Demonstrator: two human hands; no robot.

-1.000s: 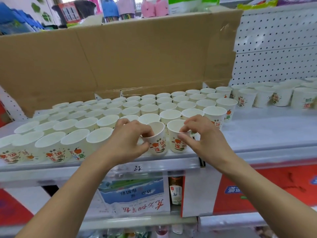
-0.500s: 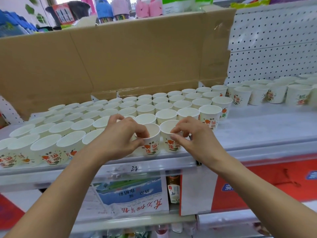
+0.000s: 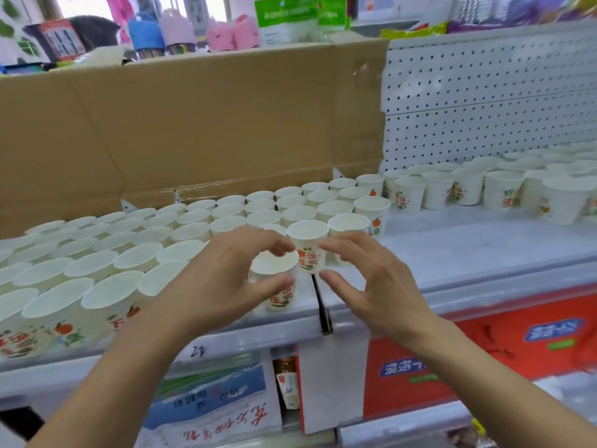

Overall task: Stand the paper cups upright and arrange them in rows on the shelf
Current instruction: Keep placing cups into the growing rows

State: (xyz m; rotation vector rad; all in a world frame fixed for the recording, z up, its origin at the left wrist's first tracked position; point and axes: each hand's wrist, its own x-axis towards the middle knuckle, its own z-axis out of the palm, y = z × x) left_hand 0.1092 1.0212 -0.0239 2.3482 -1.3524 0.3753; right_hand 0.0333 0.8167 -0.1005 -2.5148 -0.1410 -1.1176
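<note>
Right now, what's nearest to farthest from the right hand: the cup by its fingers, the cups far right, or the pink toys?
1. Printed cup, beside the right hand.
2. Loose cups, back right.
3. Pink toys, up behind the cardboard.

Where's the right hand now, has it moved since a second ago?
Yes. The right hand has come off the rim of the front cup and drawn back rightward, across the dark seam in the shelf edge.

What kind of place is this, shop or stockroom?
Likely a small retail shop: a shelf backed by white pegboard, paper cups in rows on it, packaged goods along the top, a bottle and printed cartons below.
</note>
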